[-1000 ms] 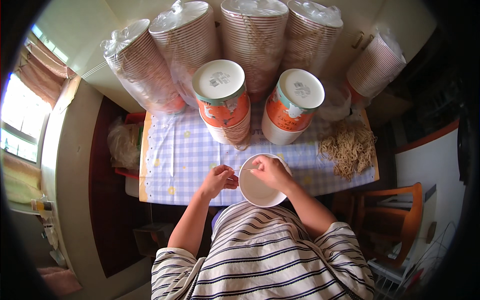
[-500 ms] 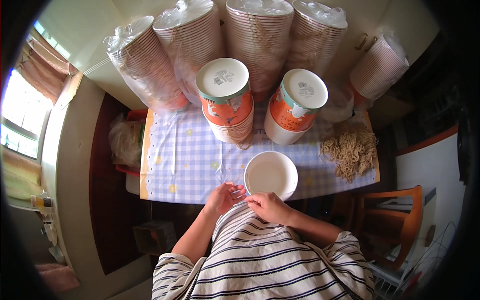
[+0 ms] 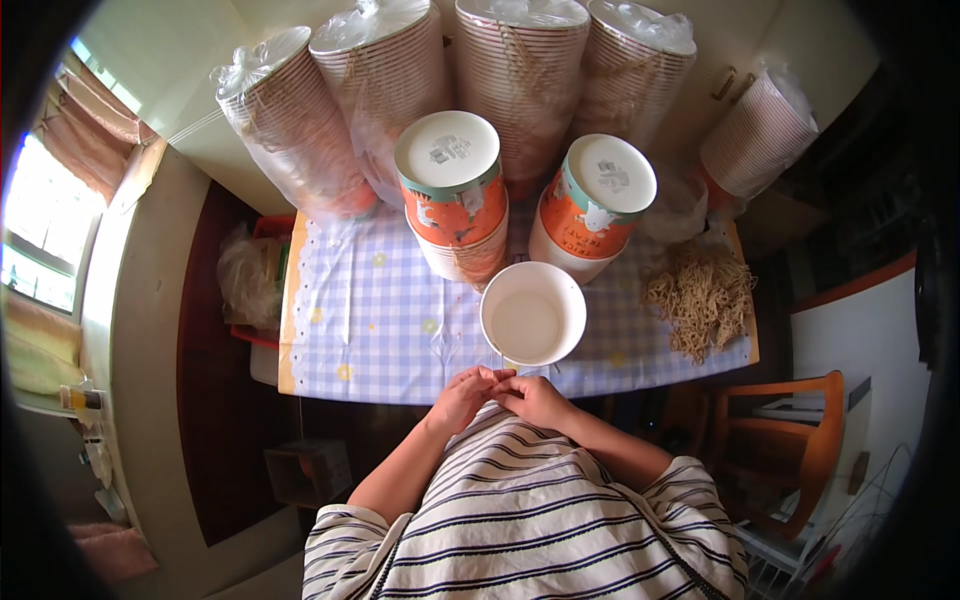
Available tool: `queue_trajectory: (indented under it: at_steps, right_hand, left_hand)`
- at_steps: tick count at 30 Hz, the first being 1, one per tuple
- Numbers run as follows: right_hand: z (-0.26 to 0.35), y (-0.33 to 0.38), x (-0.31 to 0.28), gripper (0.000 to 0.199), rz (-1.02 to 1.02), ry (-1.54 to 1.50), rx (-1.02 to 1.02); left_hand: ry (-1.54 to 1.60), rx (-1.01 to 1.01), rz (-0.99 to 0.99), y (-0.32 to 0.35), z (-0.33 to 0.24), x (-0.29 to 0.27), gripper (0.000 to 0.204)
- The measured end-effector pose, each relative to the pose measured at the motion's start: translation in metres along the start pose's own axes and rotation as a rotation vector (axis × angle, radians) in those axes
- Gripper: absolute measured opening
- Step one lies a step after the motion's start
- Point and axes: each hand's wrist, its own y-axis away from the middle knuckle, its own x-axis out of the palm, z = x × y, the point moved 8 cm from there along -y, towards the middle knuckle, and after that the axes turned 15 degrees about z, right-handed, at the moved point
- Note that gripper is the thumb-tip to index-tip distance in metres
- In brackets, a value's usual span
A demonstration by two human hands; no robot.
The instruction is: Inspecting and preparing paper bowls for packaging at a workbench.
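At the table's front edge my left hand [image 3: 466,396] and my right hand [image 3: 535,398] meet, fingers pinched together. Whatever small thing they hold is too small to make out; a thin line seems to run from the fingertips up to the rim of a white paper bucket [image 3: 533,313]. This bucket sits just beyond my fingers, its open mouth tilted towards me. Behind it stand two short stacks of upside-down paper buckets, the left stack [image 3: 455,215] and the right stack [image 3: 596,205], with orange printed sides and green bands. Tan cord hangs on the left stack.
Tall bagged stacks of paper buckets [image 3: 520,90] line the back of the table, with another bagged stack [image 3: 760,130] at the far right. A heap of tan cords [image 3: 703,305] lies on the checked tablecloth [image 3: 380,300]. A wooden chair [image 3: 775,450] stands at right.
The white bucket has moved away from me and slightly left, tilting more towards me. My hands have come together, the left moving right, and the fingers now pinch close to each other.
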Motion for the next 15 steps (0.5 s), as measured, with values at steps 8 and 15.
queue_trajectory:
  at_steps: [8,15]
  right_hand:
    - [-0.003,0.004,-0.006,0.014,-0.033,0.045,0.092]
    - [0.029,0.014,-0.017,0.015,-0.193,0.266,0.021]
  left_hand:
    - [-0.09,0.043,-0.071,0.001,0.005,-0.009,0.008]
    - [-0.116,0.094,-0.077,0.004,-0.001,-0.007,0.008]
